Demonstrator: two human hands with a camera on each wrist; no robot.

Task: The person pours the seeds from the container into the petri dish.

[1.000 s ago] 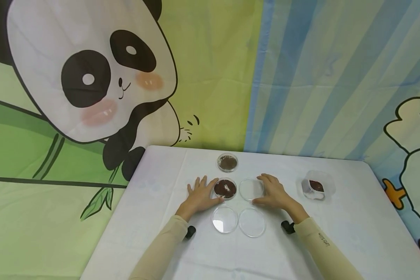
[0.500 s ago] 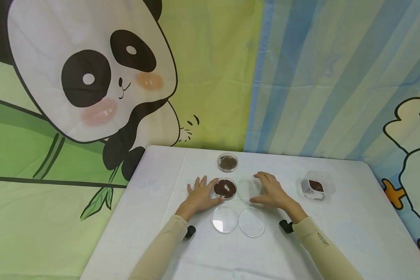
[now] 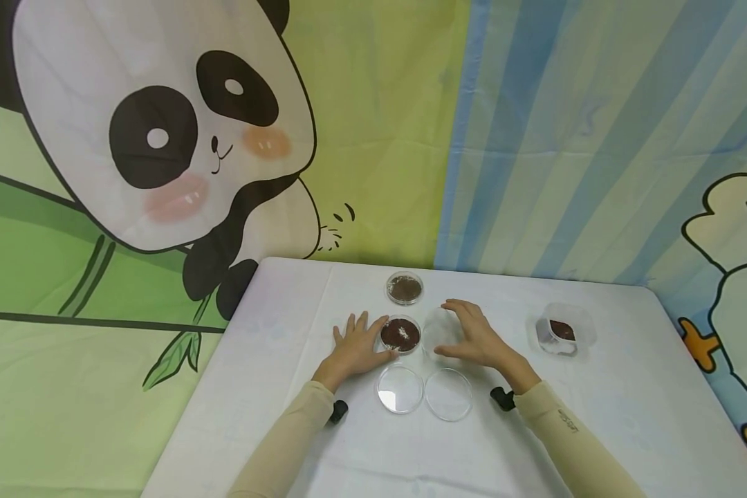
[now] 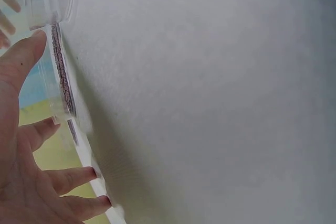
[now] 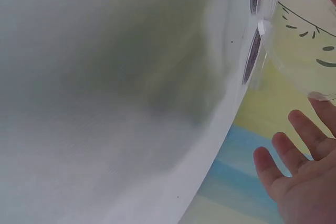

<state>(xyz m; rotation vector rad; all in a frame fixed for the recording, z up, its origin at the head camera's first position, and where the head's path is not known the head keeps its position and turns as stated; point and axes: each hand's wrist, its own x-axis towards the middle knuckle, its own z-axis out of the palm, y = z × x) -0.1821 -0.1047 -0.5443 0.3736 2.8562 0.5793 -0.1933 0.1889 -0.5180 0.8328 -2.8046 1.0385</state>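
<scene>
A round petri dish (image 3: 400,336) of dark brown soil-like grains, with pale specks on top, stands near the table's middle. My left hand (image 3: 353,348) holds its rim between thumb and index finger, the other fingers spread on the cloth. Just right of it, my right hand (image 3: 478,340) pinches a clear round petri dish lid (image 5: 302,32) by opposite edges. That lid is tilted and raised off the table in the right wrist view. In the left wrist view, the grains (image 4: 63,80) show as a thin layer through the dish's side.
Behind stands another petri dish (image 3: 404,288) of brown grains. Two clear round dishes or lids, a left one (image 3: 400,390) and a right one (image 3: 448,395), lie side by side in front. A clear plastic tub (image 3: 557,332) with brown material is at the right on the white-covered table (image 3: 629,387).
My right hand has lifted the clear lid and carried it left, closer to the grain-filled dish. The left hand has kept its place on that dish.
</scene>
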